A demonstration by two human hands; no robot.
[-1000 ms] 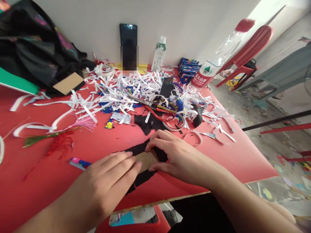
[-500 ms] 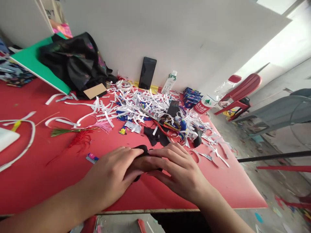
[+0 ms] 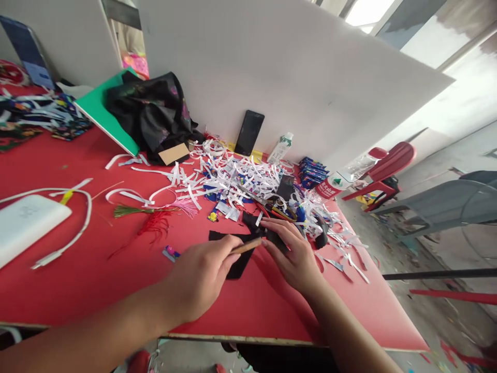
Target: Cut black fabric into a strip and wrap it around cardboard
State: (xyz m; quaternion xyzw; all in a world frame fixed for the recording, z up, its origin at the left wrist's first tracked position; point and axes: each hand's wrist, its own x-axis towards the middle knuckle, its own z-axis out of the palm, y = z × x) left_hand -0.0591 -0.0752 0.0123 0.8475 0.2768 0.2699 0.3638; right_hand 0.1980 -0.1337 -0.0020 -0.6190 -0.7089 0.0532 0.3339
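A thin brown card [image 3: 247,246], seen nearly edge-on, is pinched in my left hand [image 3: 205,269] above the red tabletop. Under it lies a flat black cloth piece [image 3: 237,268] with straight edges. My right hand [image 3: 297,254] has bent fingers around a small dark piece that looks like black cloth [image 3: 276,240]; its thumb tip is at the card's right end. Just beyond the fingers are a black scrap [image 3: 250,221] and scissors [image 3: 267,204], partly buried in white paper strips [image 3: 233,176].
A white power bank [image 3: 33,223] with a cable lies at left, near tassels [image 3: 155,220]. Behind stand a phone [image 3: 249,132], a small carton [image 3: 280,148] and a bottle [image 3: 345,173]. A black cloth bundle [image 3: 155,111] leans on a green board [image 3: 104,116].
My hands have moved apart a little. The card shows edge-on between them, and the black cloth lies flat beneath. The view has shifted, showing more of the table's left side.
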